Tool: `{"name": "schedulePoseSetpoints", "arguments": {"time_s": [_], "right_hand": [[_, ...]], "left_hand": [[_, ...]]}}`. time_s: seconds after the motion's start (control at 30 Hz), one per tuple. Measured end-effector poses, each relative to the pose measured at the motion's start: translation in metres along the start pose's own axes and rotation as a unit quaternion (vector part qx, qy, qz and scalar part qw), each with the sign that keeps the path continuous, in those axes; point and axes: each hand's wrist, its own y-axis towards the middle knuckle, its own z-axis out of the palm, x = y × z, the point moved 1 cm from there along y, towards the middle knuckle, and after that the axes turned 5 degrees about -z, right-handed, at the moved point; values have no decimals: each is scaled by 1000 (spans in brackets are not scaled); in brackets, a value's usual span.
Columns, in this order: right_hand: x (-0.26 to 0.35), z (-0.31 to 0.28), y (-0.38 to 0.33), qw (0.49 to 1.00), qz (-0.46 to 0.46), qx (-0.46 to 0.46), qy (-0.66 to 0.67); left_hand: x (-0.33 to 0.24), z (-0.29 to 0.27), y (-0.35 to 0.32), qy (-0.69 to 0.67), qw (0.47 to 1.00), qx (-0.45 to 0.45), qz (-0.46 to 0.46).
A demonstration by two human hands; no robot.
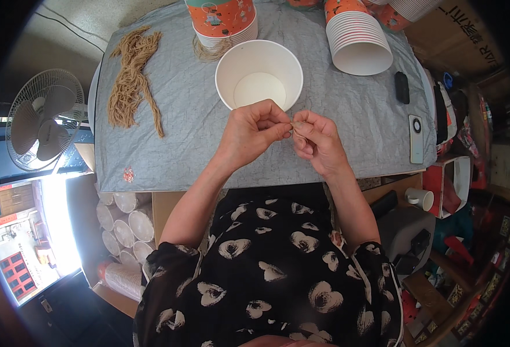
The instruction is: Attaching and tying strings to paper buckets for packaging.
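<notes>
Now pinching one thin string (293,124) between left hand (254,128) and right hand (318,141), just beside white cup (259,74) near table (168,150) front edge; string bundle (132,81) waiting untouched at left edge.

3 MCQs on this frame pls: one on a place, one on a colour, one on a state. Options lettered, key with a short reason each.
1. Where does the bundle of tan cords lie?
A. On the table's left part
B. Inside the cup
C. On the floor

2. What colour is the inside of the open paper cup?
A. Orange
B. White
C. Black

3. How do the left hand and right hand stand?
A. Flat on the grey table cover
B. Fingertips pinched together over a thin tan piece near the cup's rim
C. Far apart, each gripping a cup

Key:
1 A: the cords lie on the cover's left part.
2 B: wall and bottom are white.
3 B: fingertips meet at a small tan piece.
</notes>
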Motion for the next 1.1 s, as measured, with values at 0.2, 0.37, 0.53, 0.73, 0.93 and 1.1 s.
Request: {"name": "schedulePoseSetpoints", "arguments": {"time_s": [0.2,0.37,0.53,0.73,0.93,1.1], "right_hand": [[2,3,-1,997,37,-23,56],[3,1,0,997,18,-46,53],[11,9,0,996,-5,-31,-82],[11,3,2,993,-6,-14,-118],[6,-2,1,998,43,-42,-11],[4,2,-1,998,35,-56,-8]], "left_hand": [[-1,-1,0,-12,1000,6,-2],[-4,-1,0,-10,1000,9,-18],[-2,-3,0,4,1000,7,-20],[-4,-2,-1,50,999,3,-8],[-2,-1,0,-24,1000,1,-9],[-3,1,-1,36,999,-26,23]]}}
